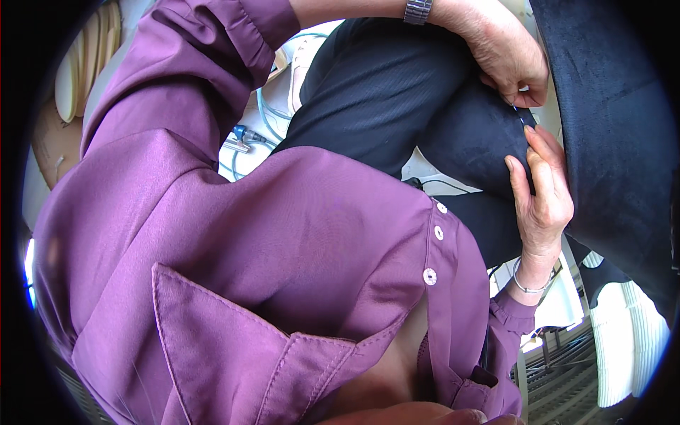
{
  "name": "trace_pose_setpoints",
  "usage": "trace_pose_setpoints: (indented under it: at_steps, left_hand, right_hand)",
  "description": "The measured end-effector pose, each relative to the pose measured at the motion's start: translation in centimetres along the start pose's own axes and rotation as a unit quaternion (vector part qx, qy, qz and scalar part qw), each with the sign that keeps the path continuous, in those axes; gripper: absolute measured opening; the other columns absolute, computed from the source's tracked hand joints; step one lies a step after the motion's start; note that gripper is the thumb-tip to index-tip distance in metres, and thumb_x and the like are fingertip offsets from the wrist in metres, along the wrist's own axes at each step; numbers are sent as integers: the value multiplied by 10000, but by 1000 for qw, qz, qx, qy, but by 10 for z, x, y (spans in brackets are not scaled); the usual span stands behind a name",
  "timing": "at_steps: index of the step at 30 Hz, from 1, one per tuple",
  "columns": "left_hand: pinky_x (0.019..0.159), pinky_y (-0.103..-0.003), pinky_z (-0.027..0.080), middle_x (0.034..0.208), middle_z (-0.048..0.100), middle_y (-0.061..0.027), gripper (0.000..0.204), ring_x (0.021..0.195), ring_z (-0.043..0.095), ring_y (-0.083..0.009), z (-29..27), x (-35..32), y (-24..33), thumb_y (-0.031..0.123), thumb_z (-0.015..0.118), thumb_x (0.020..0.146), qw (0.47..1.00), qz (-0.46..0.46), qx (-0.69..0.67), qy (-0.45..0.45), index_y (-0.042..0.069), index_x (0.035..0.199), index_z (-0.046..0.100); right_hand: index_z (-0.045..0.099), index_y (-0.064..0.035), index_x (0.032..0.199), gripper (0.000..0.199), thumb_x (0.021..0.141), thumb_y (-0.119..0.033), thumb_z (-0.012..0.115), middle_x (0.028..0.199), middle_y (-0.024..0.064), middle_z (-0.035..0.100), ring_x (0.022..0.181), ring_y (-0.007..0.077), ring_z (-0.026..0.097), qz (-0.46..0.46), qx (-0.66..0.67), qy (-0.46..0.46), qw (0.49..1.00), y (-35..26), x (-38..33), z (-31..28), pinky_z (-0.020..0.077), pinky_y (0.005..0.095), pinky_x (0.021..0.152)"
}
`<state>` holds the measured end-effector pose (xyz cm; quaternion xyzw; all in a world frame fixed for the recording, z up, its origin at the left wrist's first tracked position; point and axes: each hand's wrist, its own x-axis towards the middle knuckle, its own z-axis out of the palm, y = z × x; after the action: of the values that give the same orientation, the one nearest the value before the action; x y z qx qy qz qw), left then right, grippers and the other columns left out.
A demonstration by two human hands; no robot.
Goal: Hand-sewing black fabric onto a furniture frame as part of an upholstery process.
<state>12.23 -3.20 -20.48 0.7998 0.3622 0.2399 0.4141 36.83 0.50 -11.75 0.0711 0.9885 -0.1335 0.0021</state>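
My left hand (506,60), reaching across the top with a watch at its wrist, is closed in a pinch on a thin needle-like sliver (519,117). Its exact kind is too small to tell. My right hand (544,188), with a bracelet at the wrist, comes up from below. Two of its fingertips press together at the sliver's lower end, and its thumb stands a little apart. What those fingers grip is hidden. Black suede-like fabric (471,145) lies over my lap beneath both hands. A large piece of dark fabric (613,134) stands close on their right.
A pale blue hose with a blue and metal fitting (248,134) lies at the left beyond my sleeve. Pale curved pieces (88,64) are stacked at the far left. A white ribbed piece (627,340) and slatted metal (567,372) are at the lower right.
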Motion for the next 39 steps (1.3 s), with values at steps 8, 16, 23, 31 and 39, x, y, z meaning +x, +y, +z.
trace_pose_setpoints:
  at_steps: [8,16,23,31,39]
  left_hand:
    - [809,-457,541,974,710,-297,302,944,700,-411,3,-22,36,58,610,794,996,-44,-23,79,-79,1056,671]
    - [648,-396,601,759,685,-223,77,714,729,-325,30,-24,43,12,628,832,922,-93,217,307,-45,846,677]
    - [679,-352,595,859,674,-168,184,806,736,-303,47,-10,67,88,699,868,914,-28,269,301,3,1029,724]
    - [682,-322,604,917,700,-120,225,823,743,-265,48,-7,70,99,701,894,906,-64,302,290,57,1116,706]
    - [658,-280,582,831,685,-73,49,710,709,-161,48,-21,106,95,585,1047,823,-42,-86,560,66,1085,599]
  right_hand:
    - [705,26,995,220,826,-41,831,1156,148,736,1092,311,719,2,-4,8,1000,-1,3,-2,588,357,920]
    - [696,-5,1006,217,838,-57,825,1127,110,714,954,304,715,24,16,35,999,2,4,-3,580,367,820]
    - [677,-28,1023,218,850,-57,807,1105,108,694,920,312,705,18,-7,52,998,-2,6,-7,570,370,795]
    - [672,-24,1032,200,875,-63,789,1090,149,702,933,335,715,10,-6,61,998,-2,5,-9,583,380,811]
    - [671,-15,1013,219,850,-53,811,1054,119,690,893,320,712,5,-7,91,996,-3,6,-8,579,377,762]
